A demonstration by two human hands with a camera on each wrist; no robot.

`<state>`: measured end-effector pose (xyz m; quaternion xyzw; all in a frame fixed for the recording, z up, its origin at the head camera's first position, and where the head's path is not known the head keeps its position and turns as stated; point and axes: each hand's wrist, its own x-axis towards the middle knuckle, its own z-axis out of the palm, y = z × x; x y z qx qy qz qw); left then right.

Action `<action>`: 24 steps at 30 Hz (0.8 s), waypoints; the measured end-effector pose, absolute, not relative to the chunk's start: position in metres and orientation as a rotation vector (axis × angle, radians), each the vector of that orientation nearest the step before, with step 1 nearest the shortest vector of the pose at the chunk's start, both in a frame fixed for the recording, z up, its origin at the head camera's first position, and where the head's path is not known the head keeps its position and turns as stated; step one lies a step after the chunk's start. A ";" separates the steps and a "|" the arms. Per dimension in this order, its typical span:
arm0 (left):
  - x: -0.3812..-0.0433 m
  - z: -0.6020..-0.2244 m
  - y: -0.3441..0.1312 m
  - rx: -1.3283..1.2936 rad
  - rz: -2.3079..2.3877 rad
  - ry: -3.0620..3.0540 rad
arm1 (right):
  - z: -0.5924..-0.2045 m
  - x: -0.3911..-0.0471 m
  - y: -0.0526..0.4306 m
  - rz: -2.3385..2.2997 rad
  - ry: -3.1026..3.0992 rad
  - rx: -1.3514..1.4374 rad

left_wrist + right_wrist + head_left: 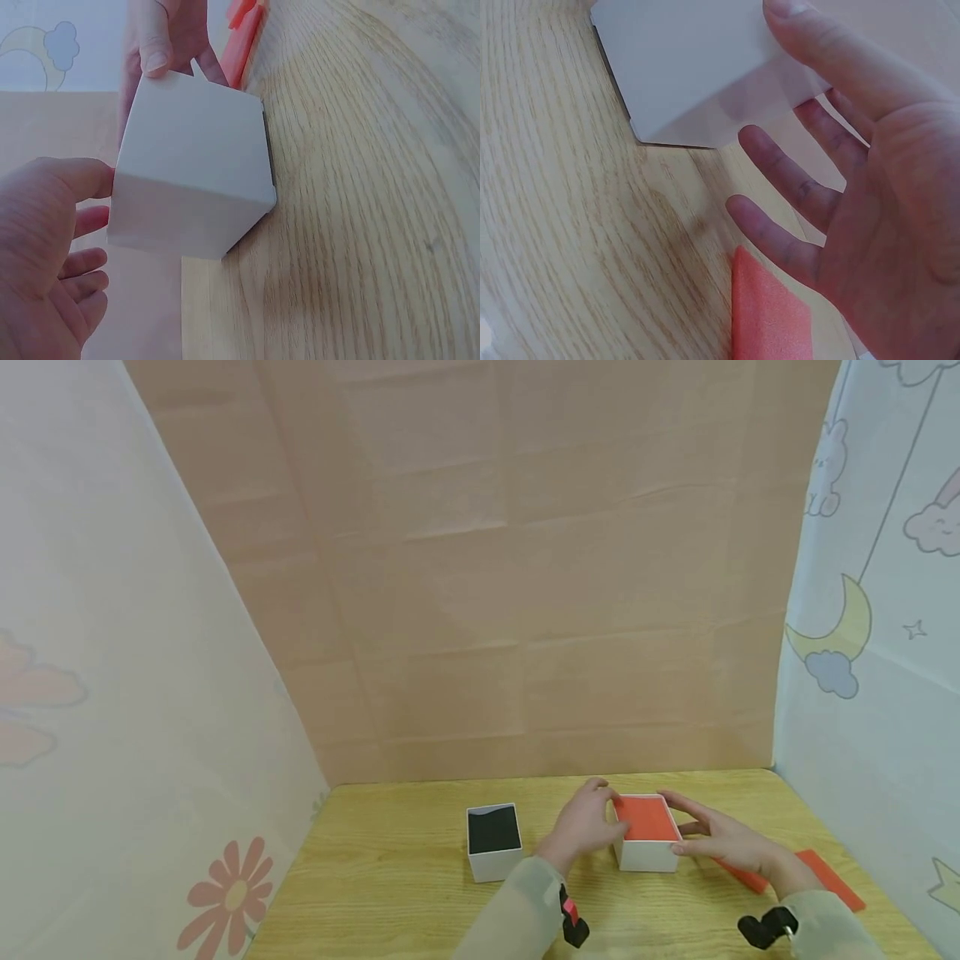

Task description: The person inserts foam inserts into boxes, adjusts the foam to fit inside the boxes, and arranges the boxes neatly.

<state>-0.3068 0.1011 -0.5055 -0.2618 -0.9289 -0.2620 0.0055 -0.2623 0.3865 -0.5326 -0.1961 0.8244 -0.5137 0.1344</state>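
A white open-topped box (648,857) stands on the table with a red foam sheet (645,818) filling its top. My right hand (731,842) holds the box at its right side, the thumb on the near face and the index finger reaching behind. Its other fingers spread away from the box in the right wrist view. At the left rim, my left hand (585,822) touches the foam with its thumb, and its fingertips lie near the far left corner. The left wrist view shows the plain box walls (199,135); the foam surface is mostly hidden there.
A second white box (495,866), holding a black insert (493,829), stands to the left. Red foam strips (832,881) lie at the right, partly behind my right forearm. A brown sheet (480,610) hangs behind the wooden table (375,860), with printed sheets on both sides.
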 end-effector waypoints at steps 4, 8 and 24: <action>-0.305 -0.503 0.106 -0.805 -0.735 -2.928 | -0.532 -0.261 0.385 -1.504 2.365 -0.561; -0.304 -0.503 0.109 -0.786 -0.693 -2.949 | -0.533 -0.261 0.384 -1.510 2.363 -0.566; -0.303 -0.507 0.112 -0.754 -0.689 -2.983 | -0.533 -0.259 0.383 -1.502 2.379 -0.566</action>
